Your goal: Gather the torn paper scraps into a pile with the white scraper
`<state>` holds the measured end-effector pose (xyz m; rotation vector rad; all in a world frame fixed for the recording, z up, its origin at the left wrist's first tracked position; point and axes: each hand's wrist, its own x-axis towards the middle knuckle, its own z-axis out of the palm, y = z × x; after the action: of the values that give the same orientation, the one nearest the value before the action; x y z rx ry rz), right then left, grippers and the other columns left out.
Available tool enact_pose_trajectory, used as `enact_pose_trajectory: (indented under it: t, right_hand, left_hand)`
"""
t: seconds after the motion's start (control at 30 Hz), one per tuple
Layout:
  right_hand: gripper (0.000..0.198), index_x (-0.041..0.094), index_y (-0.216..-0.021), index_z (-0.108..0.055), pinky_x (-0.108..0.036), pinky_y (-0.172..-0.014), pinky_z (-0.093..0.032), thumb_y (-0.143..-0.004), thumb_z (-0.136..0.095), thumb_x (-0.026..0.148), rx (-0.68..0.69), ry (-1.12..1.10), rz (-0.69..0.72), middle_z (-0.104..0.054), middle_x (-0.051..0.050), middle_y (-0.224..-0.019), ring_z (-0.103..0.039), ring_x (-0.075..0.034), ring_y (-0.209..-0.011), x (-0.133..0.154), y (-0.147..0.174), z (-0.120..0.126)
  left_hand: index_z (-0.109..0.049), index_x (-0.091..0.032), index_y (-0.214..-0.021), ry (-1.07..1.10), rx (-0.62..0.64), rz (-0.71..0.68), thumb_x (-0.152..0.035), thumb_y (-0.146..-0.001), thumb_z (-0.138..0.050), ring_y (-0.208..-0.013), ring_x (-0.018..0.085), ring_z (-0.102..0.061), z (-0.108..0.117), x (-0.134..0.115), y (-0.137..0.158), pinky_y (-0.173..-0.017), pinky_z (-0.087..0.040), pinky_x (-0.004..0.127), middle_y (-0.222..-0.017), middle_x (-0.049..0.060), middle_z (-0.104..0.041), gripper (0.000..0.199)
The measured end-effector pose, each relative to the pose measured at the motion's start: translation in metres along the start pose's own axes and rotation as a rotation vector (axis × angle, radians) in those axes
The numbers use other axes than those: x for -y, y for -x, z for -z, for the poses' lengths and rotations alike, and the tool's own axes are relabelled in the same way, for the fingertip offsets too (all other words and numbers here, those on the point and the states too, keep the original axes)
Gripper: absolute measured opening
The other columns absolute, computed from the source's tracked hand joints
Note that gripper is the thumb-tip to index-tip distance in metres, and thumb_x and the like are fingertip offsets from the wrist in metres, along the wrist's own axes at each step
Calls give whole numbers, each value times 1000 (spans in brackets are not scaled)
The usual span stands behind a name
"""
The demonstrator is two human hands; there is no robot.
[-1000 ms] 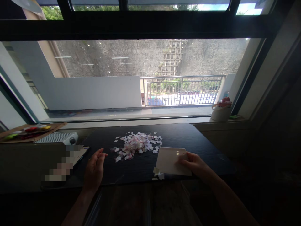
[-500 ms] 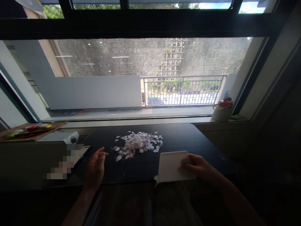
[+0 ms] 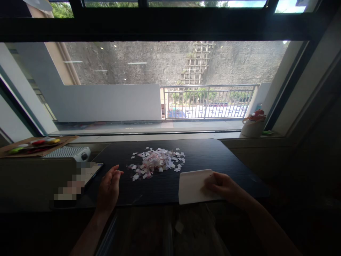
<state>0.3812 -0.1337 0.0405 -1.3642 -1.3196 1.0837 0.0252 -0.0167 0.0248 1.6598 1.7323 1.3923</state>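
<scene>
My right hand [image 3: 220, 185] grips a flat white card [image 3: 192, 188] by its right side, with the thumb pressed over its face. The card is tilted up at the front edge of the dark table [image 3: 205, 153]. A heap of small white and pinkish paper scraps [image 3: 160, 159] lies in the middle of the table, with loose pieces around it. Left of the heap, my left hand [image 3: 109, 188] is held at the table's front edge, fingers together and slightly bent, with nothing visible in it. Below the edge, one pale scrap [image 3: 179, 226] shows in the shadow.
A phone-like flat device [image 3: 93, 172], partly blurred out, lies left of my left hand. Behind it stands a white box with a knob [image 3: 77, 154]. Cardboard with colourful items [image 3: 39, 144] lies at far left. A white pot [image 3: 252, 128] stands on the windowsill.
A scrap that was at the card's lower left corner has dropped below the table edge. The card has shifted slightly left. My left hand has hardly moved.
</scene>
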Motion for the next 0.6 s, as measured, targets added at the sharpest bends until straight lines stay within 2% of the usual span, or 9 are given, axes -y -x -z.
enact_pose_trajectory:
  t: [0.2,0.33,0.5,0.6]
  right_hand:
    - [39,17,-78,-65,-33,-65,-52,-63,-73,52,-191,-10,30,-71,-4,-74,-67,-22,-70,0,5,0]
    - [42,16,-74,-65,-33,-60,-52,-59,-74,55,-208,-9,39,-70,-4,-69,-66,-22,-65,-6,-6,-1]
    - [42,18,-75,-62,-35,-62,-52,-61,-72,56,-484,97,118,-69,-5,-70,-65,-25,-67,-11,-31,4]
    - [39,19,-77,-61,-36,-62,-52,-66,-68,56,-539,116,153,-68,-5,-72,-65,-25,-69,-11,-44,-1]
  left_hand:
    - [-54,-16,-115,63,22,40,-54,-77,-38,-111,28,-51,0,-1,0,-99,-37,45,-103,9,-65,56]
    - [-55,-17,-114,66,29,45,-57,-76,-39,-112,29,-51,0,0,0,-97,-39,46,-105,9,-64,57]
    - [-55,-17,-113,74,12,50,-59,-74,-39,-110,29,-53,0,-1,0,-96,-40,46,-101,9,-65,60]
    - [-56,-17,-110,71,4,43,-60,-72,-39,-110,29,-54,0,-1,0,-98,-39,46,-102,9,-65,59]
